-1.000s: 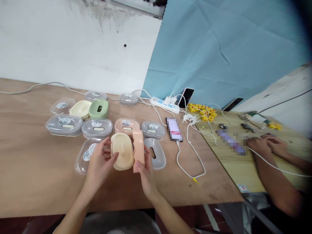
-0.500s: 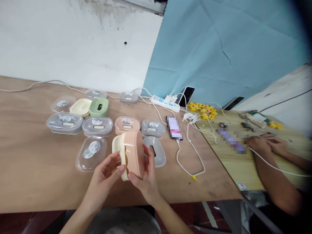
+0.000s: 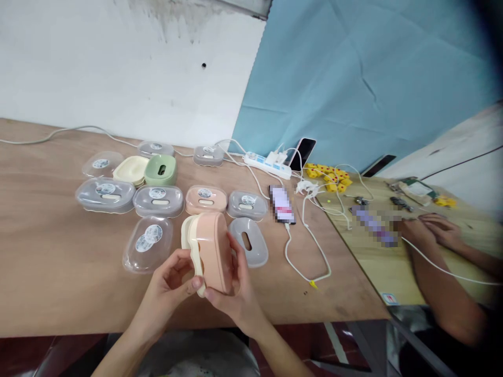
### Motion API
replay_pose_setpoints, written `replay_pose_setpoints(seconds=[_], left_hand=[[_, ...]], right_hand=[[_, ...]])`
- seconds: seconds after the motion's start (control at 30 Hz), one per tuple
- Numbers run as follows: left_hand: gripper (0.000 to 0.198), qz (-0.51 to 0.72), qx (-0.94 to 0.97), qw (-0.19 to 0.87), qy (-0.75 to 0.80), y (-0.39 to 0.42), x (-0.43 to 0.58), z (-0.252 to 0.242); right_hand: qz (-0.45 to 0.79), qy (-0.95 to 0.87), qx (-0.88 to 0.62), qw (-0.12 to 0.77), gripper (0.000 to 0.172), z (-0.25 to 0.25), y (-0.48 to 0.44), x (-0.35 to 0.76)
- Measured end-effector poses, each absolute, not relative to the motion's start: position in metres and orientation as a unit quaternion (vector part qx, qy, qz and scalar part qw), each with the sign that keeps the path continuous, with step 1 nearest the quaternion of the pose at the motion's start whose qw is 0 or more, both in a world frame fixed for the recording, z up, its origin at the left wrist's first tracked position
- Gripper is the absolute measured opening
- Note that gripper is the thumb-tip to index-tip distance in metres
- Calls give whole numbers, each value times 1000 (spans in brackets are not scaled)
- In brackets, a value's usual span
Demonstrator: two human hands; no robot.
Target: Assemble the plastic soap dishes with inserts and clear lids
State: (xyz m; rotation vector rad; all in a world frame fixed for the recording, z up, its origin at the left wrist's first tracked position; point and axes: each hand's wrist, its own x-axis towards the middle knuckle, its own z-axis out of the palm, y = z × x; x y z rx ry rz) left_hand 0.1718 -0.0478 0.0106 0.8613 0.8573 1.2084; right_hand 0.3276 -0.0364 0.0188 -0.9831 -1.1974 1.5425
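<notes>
Above the table's front part I hold a pink soap box shell (image 3: 214, 251) on its side, with a wavy-edged cream plastic piece (image 3: 192, 235) against its left. My left hand (image 3: 171, 285) pinches the cream piece near its lower edge, its other fingers curled behind. My right hand (image 3: 238, 296) grips the pink shell from the right, thumb at the bottom. Whether the two parts are locked together I cannot tell. Just behind my right hand lies a grey slotted tray (image 3: 255, 248). Left of my hands is a clear lid (image 3: 147, 251) with round stickers.
Several lidded soap boxes, including a pink one (image 3: 205, 200), stand in a row. Behind them are cream trays (image 3: 131, 170) and a green box (image 3: 161, 170). A phone (image 3: 282, 204), cables and a power strip (image 3: 267, 165) lie right. Another person's hands (image 3: 436, 230) rest at the adjoining table.
The pink shell has turned slightly in my hands, and less of the gap between it and the cream piece shows. Both hands keep their hold.
</notes>
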Motion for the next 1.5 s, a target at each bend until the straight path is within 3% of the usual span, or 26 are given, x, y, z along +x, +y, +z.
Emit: replay_pose_setpoints(seconds=[0.3,0.73,0.87,0.93,1.03,1.13,1.27,1.33,1.5], left_hand=[[57,577,340,649,361,-52,175,12],[35,550,414,642,338,-60,177,13],[35,523,444,654,319,-73,165,10],[43,511,490,594,383,-82,152,6],[66,470,589,409,514,-95,134,-4],[79,364,715,277,529,-100,125,-17],[79,275,809,155,496,-94,116,-35],[77,257,818,117,501,-91,111,-41],[80,233,808,127,526,-93,104,-48]], right_hand=[[649,-480,-392,441,97,21,-41,333],[584,-612,-379,374,95,27,-38,336],[570,-659,-369,324,105,23,-40,350],[536,-706,-382,261,113,20,-43,362],[484,-776,-380,137,117,16,-45,376],[452,-817,-353,50,115,12,-45,377],[393,-854,-338,45,105,6,-38,366],[360,-869,-333,56,109,0,-35,361],[341,-879,-327,70,106,-12,-32,359]])
